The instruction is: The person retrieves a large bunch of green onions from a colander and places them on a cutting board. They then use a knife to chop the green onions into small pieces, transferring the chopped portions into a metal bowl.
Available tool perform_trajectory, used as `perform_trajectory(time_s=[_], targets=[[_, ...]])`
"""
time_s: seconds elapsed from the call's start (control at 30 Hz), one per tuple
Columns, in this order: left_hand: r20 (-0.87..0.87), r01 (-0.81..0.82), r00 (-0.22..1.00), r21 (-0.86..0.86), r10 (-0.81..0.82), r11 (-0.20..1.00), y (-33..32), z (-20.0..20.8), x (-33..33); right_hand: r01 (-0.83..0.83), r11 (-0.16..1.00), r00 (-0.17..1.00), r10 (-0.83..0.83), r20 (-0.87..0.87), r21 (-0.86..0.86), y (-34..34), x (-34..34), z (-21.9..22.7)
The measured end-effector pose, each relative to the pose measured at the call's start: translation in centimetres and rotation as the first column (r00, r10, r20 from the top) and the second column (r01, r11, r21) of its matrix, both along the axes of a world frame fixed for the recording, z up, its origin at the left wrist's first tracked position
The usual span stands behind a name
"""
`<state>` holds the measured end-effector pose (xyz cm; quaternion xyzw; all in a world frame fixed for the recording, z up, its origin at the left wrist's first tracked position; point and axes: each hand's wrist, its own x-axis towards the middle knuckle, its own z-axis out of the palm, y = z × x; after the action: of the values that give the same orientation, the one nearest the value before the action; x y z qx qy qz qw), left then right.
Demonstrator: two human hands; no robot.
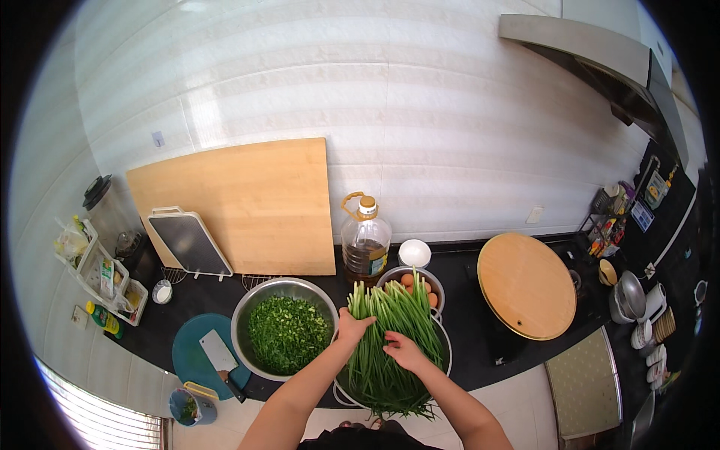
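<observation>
A big bunch of garlic chives point(397, 367) lies in a wide colander point(449, 352), with pale stem ends pointing away from me and green tips hanging over the near rim. At the bunch's left side, my left hand point(352, 328) is closed round some stems, its thumb on top and its other fingers mostly hidden. My right hand point(405, 351) rests on the middle of the leaves, fingers curled and pinched into them. Left of the colander stands a steel bowl point(238, 330) of chopped chives point(289, 334). A cleaver point(219, 352) lies on a round green cutting board point(191, 341).
Behind the colander are a bowl of eggs point(407, 280), a white bowl point(415, 253) and an oil jug point(367, 244). A large wooden board point(255, 202) leans on the wall. A round wooden lid point(525, 285) sits at right. A small bin point(202, 411) stands lower left.
</observation>
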<state>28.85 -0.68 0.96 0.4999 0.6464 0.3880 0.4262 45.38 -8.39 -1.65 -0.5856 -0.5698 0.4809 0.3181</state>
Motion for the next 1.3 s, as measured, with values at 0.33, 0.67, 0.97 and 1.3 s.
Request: perform_trajectory(time_s=[0.33, 0.67, 0.97, 1.3], targets=[[-0.012, -0.110, 0.994, -0.083, 0.109, 0.991, 0.1, 0.1, 1.7, -0.012, 1.000, 0.999, 0.013, 0.039, -0.017, -0.4, 0.5, 0.5], [0.613, 0.112, 0.779, 0.067, -0.130, 0.991, -4.5, 5.3, -2.7, -0.001, 0.976, 0.986, -0.035, 0.163, 0.219, -1.2, -1.0, 8.0], [0.524, 0.479, 0.687, 0.194, -0.503, 0.856, -7.0, 8.4, -1.1, -0.155, 0.912, 0.959, 0.231, -0.163, 0.380, -2.5, -3.7, 11.0], [0.376, 0.634, 0.542, 0.404, -0.752, 0.659, -7.0, 9.2, -1.3, 0.206, 0.925, 0.906, -0.056, -0.420, 0.320, -3.1, -3.3, 9.9]])
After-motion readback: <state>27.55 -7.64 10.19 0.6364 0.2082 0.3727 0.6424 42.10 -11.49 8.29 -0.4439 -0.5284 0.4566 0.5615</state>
